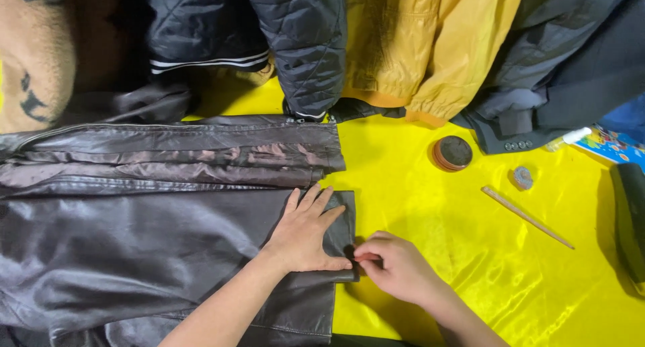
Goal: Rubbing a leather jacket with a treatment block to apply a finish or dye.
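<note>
Head view: left hand (304, 231) lies flat on worn dark leather jacket (134, 246); right hand (396, 266) pinches its hem.

Dark brown leather jacket (134, 239), flat

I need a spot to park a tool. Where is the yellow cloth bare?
Bare yellow cloth lies between the leather jacket and the round tin, and below the wooden stick. The top edge is crowded with jackets; both hands work at the leather hem.

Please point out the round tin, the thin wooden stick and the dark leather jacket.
round tin (452, 152), head view, on its dark lid.
thin wooden stick (527, 217), head view, on its middle.
dark leather jacket (134, 246), head view, on the flat panel left of the hands.
</note>
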